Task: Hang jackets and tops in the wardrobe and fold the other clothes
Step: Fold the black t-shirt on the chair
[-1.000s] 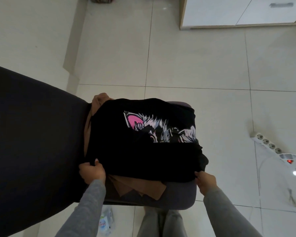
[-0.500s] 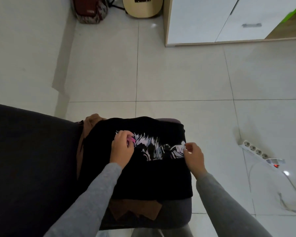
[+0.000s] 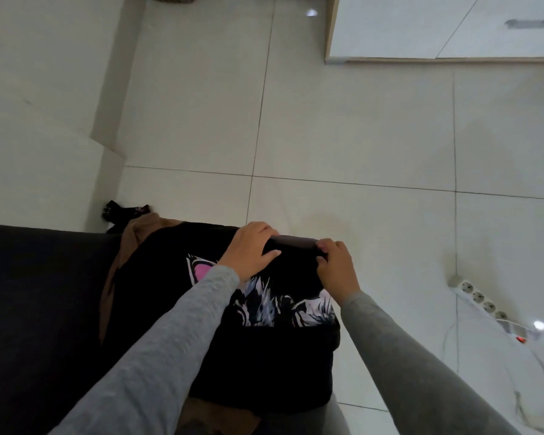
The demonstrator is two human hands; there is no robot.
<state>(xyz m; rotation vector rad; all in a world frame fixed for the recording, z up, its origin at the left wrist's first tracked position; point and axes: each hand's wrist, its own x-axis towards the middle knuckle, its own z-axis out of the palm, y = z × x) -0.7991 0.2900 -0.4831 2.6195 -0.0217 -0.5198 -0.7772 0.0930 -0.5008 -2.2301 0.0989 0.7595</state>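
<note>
A black T-shirt (image 3: 258,365) with a pink and white print lies part-folded on a purple-grey stool (image 3: 292,240). Under it lies a brown garment (image 3: 124,255), showing at the left and near edges. My left hand (image 3: 250,251) rests on the shirt's far edge with its fingers over the stool's rim. My right hand (image 3: 336,266) pinches the shirt's far right corner. Grey sleeves cover both arms.
A dark sofa (image 3: 41,324) fills the left side. A small black item (image 3: 117,210) lies on the tiled floor behind it. A white power strip (image 3: 481,301) with cable lies at the right. White cabinet doors (image 3: 446,26) stand at the far right.
Both hands have moved from the shirt's near edge, across the print, to its far edge at the stool's rim. The view has tilted down and closer.
</note>
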